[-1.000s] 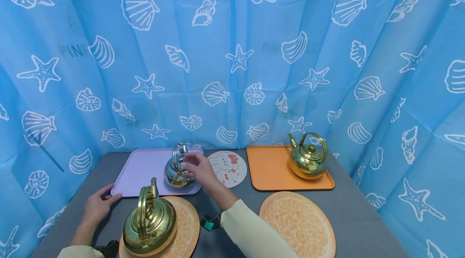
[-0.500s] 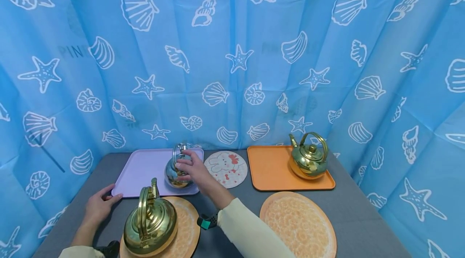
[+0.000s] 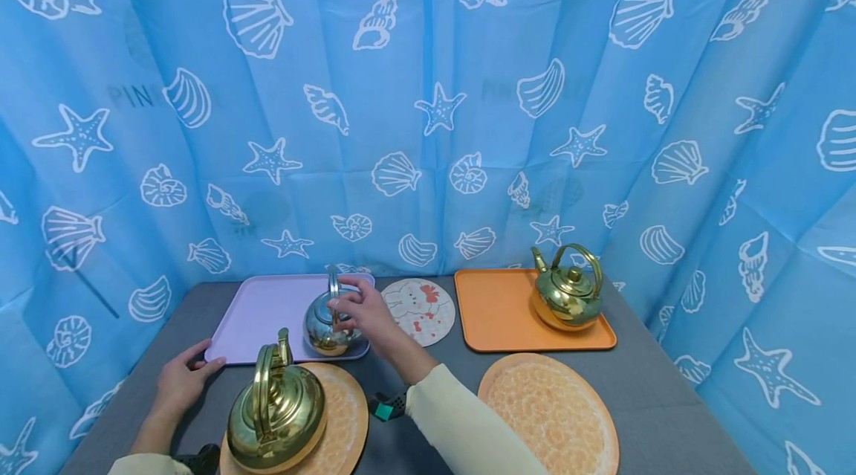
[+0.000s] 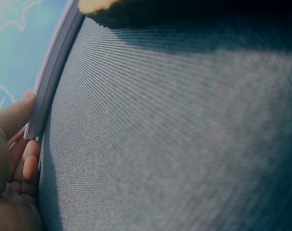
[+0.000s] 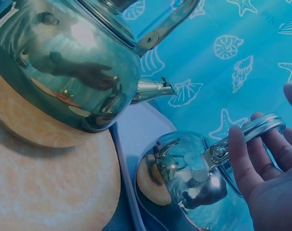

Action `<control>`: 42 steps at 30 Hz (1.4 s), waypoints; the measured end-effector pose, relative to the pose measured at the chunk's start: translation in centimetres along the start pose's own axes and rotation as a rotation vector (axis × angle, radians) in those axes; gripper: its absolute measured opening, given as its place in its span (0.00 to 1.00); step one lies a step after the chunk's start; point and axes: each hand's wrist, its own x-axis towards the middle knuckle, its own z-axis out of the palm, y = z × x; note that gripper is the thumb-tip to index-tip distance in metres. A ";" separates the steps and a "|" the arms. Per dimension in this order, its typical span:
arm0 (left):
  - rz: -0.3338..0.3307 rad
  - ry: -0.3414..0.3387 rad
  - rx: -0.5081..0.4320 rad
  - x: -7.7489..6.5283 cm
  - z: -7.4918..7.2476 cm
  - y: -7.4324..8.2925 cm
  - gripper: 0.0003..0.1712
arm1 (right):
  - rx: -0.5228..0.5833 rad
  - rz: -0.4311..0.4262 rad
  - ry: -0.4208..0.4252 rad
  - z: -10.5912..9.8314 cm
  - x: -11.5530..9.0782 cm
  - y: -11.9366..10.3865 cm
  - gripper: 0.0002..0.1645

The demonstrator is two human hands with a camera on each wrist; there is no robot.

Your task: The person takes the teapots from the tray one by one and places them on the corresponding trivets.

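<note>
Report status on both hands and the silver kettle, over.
Left hand pinches near-left corner of lavender tray. Right hand touches handle of silver kettle. Silver kettle upright on tray. Nearer gold kettle close by, seemingly not in the way.

right arm (image 3: 464,419) outstretched, right hand (image 3: 370,320) with bent fingers (image 5: 280,149), left hand (image 3: 182,382) with thumb (image 3: 212,366) extended

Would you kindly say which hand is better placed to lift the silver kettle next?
Probably the right hand: its fingers are at the handle of the silver kettle, while the left hand holds the purple tray, well away from the kettle.
</note>
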 end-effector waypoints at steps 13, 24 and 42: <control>-0.007 -0.016 -0.009 -0.1 -0.2 0.1 0.41 | -0.055 -0.050 0.089 0.0 0.3 -0.2 0.28; -0.008 -0.020 -0.018 0.2 0.0 -0.1 0.41 | -0.232 -0.068 0.148 -0.4 0.3 -0.3 0.28; -0.013 -0.036 -0.017 0.0 -0.2 -0.1 0.43 | -0.335 -0.090 0.130 -0.7 -0.2 -1.1 0.23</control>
